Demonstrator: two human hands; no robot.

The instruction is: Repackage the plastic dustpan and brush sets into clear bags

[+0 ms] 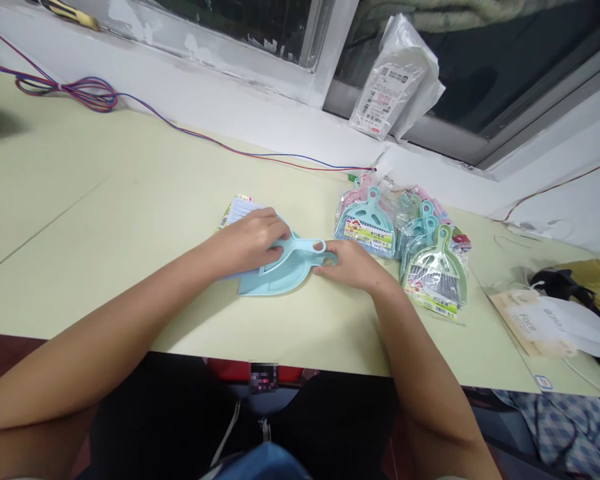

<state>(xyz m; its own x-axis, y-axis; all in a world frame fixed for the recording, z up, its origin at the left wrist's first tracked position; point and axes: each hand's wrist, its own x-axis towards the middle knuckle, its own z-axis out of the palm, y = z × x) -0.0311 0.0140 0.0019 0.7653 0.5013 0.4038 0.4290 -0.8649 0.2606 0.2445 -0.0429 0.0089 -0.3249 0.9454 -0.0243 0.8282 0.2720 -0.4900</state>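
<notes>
A light-blue dustpan (275, 285) rests on the table in front of me. Over it lies a light-blue hand brush (300, 245), its handle above the dustpan's handle. My left hand (253, 241) is closed over the brush head, and pale bristles (243, 210) stick out beyond the fingers. Fingers of my right hand (353, 263) are wrapped around the dustpan handle at the right end; the fingertips are partly hidden. A printed label card (224, 219) shows beside the bristles, partly covered by my left hand.
Several bagged dustpan sets, including a blue one (369, 217) and a green one (437, 273), lie to the right. A bundled red-blue cable (87, 92) runs along the wall. A plastic packet (393, 87) leans at the window. Face masks (575, 320) lie far right.
</notes>
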